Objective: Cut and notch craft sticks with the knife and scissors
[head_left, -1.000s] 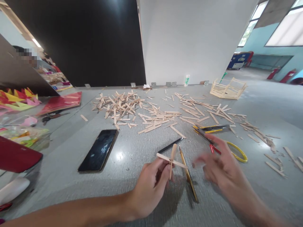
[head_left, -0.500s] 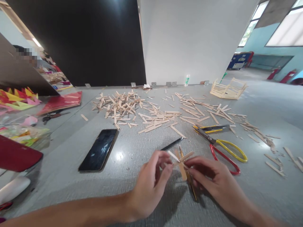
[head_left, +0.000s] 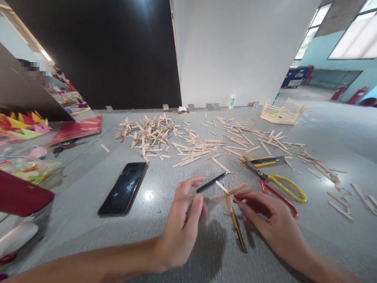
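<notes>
A small star-like piece of crossed wooden craft sticks [head_left: 229, 199] is pinched by one arm between the thumb and fingers of my right hand [head_left: 266, 214]. My left hand [head_left: 187, 220] is just left of it, fingers apart and curved, with nothing in them. Under the crossed sticks, a slim gold-and-black pen-like tool [head_left: 238, 232] lies on the grey table [head_left: 176, 192]. Beyond my left fingertips rests a black pen [head_left: 212, 182]. Right of my right hand are pliers or cutters with one yellow and one red handle [head_left: 273, 182].
Loose craft sticks [head_left: 200, 147] and a heap of them [head_left: 150, 131] spread across the table. A phone [head_left: 123, 188] lies at left. A stick-built frame [head_left: 282, 112] stands far right, a glue tube [head_left: 232, 101] by the upright panel [head_left: 229, 51]. A yellow-black cutter [head_left: 266, 160] lies behind the pliers.
My left hand has let go of the crossed sticks and drawn back to the left, its fingers opening. My right hand still holds them, now turned slightly.
</notes>
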Available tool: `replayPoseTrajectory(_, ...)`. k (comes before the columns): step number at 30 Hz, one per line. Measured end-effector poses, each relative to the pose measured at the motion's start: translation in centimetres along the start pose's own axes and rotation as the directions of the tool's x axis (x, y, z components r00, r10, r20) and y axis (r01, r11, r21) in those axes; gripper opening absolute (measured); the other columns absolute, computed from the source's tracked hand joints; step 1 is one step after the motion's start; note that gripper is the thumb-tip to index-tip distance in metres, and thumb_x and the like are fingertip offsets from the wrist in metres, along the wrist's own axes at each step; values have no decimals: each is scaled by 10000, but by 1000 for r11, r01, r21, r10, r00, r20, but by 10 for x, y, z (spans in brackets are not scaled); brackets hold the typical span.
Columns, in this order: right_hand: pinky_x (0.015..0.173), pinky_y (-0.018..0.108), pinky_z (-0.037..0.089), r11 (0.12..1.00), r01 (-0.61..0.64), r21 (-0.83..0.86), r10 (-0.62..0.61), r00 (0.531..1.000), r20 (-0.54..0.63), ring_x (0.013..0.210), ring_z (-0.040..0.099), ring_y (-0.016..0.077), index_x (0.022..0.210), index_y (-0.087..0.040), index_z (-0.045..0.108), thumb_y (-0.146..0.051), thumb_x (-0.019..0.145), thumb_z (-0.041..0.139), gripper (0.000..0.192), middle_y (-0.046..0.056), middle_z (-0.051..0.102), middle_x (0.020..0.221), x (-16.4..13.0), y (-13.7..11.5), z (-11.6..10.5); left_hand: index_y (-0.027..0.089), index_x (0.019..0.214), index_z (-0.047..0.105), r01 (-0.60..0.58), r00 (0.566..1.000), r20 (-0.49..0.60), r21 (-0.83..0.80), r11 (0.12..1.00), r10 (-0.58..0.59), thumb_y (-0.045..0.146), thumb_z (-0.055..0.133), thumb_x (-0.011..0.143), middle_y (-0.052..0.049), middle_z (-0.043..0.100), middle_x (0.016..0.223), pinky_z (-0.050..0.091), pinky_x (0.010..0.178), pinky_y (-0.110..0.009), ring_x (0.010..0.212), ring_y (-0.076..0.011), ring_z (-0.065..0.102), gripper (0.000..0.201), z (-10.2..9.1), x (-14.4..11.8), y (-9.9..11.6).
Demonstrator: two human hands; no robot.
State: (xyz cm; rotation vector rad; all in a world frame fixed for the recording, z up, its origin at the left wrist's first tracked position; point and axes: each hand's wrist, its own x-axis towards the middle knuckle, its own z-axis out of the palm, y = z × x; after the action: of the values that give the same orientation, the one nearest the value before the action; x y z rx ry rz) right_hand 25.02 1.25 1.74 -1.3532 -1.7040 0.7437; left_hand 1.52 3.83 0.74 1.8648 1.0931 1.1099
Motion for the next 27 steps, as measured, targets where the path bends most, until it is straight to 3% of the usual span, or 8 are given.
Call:
replayPoseTrajectory(4,730,253,592,989,125,-73,-124,992,22,820,730,154,1060,-252,738,-269,1023,634,112,21,779,1007,-1,-2,0,245,1153,528,-48,983,-182,-48,998,38,192,470,1050,-114,429,1442,417,1122,-452,1322,-254,494,129,1,-3,-1)
replayPoseTrajectory(6,726,251,583,978,188,-91,-184,982,44,799,719,143,1090,-250,721,-235,1028,619,121,18,776,1021,-2,-2,1,257,1282,510,-68,986,-158,-53,996,59,192,490,1039,-119,427,1498,399,1145,-469,1357,-260,477,253,0,-3,0)
replayPoseTrajectory(8,721,249,577,970,223,-99,-217,974,67,797,713,139,1106,-250,710,-214,1030,612,129,16,771,1030,-2,-2,1,228,911,655,-76,997,-7,-47,996,75,237,351,1093,-100,577,1386,371,1158,-489,1379,-288,460,354,-3,-1,4)
replayPoseTrajectory(10,697,240,567,967,232,-109,-224,971,79,757,697,127,1102,-252,704,-208,1026,622,120,4,764,1006,-3,-2,2,213,626,533,-77,995,61,-40,996,79,241,252,1112,-96,685,1204,371,1148,-490,1363,-292,486,562,-6,1,7)
replayPoseTrajectory(14,651,229,547,961,241,-134,-235,970,61,688,665,114,1088,-256,696,-211,1024,633,101,-19,751,936,-2,0,1,230,1073,563,-104,986,-123,37,994,108,173,496,1033,-130,525,1478,365,1180,-485,1466,-280,416,96,-4,2,2)
replayPoseTrajectory(17,674,235,551,955,259,-142,-251,966,69,717,677,117,1138,-263,688,-199,1031,618,143,-12,757,982,-1,2,0,248,1401,443,-110,992,-51,25,994,112,122,483,1021,-125,482,1544,336,1229,-465,1492,-236,413,403,-2,1,-3)
replayPoseTrajectory(22,703,223,547,949,277,-148,-263,959,109,765,677,117,1154,-278,665,-193,1034,607,159,-21,751,1004,-1,2,-3,259,1421,536,-75,981,175,-77,994,88,272,578,1047,-86,582,1517,408,1199,-399,1423,-228,527,377,-6,-1,1)
replayPoseTrajectory(27,672,202,557,941,306,-146,-286,947,144,715,674,111,1174,-291,660,-187,1023,610,190,-39,735,918,-7,5,2,244,1294,668,-139,973,158,-168,976,166,237,786,924,-70,715,1351,504,1093,-328,1262,-220,663,388,-2,0,3)
